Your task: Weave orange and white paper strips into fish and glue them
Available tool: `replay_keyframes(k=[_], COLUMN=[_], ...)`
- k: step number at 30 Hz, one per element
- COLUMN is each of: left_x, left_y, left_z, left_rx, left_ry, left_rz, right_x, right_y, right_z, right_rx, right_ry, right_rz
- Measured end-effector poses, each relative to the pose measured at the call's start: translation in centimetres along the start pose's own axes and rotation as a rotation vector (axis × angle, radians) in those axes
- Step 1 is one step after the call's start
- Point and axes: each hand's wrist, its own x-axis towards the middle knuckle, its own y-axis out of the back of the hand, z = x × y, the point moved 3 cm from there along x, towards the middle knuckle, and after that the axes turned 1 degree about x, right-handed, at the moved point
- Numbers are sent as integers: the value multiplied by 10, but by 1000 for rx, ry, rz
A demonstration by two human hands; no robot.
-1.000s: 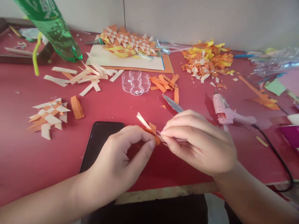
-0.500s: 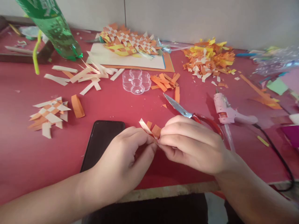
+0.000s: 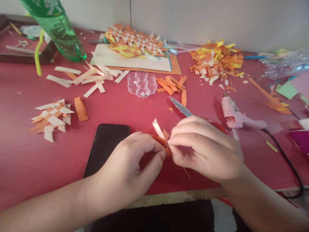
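Orange and cream paper strips (image 3: 158,129) are pinched between my two hands near the table's front. My left hand (image 3: 135,161) grips the orange strip between thumb and forefinger. Close against it, my right hand (image 3: 205,148) pinches the same strips with its fingertips; the exact fold there is hidden. Beyond my right hand lie scissors (image 3: 181,107), their handles partly covered by it. A black phone (image 3: 106,145) rests beside my left hand. Further left are a woven orange and cream paper piece (image 3: 53,114) and a curled orange strip (image 3: 81,109).
Cream strips (image 3: 96,75), a clear flower-shaped tray (image 3: 142,84) and orange strips (image 3: 171,84) lie mid-table. Behind are woven pieces (image 3: 132,40) and paper scraps (image 3: 217,61). A green bottle (image 3: 60,35) stands back left; a pink glue gun (image 3: 231,112) with a cord lies right.
Both hands have shifted slightly right with the paper strips. The strips have turned, showing more orange between my fingers, and my right hand now covers more of the scissors.
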Motion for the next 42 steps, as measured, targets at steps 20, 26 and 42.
replay_keyframes(k=[20, 26, 42], left_x=[1, 1, 1], left_y=[2, 2, 3], left_z=[-4, -1, -1], left_rx=[-117, -87, -165], left_ry=[103, 92, 135], left_rz=[170, 195, 147], right_x=[4, 2, 3], right_y=[-2, -2, 1], right_z=[-7, -5, -8], right_rx=[-63, -58, -66], right_ry=[4, -10, -25], right_rz=[33, 38, 69])
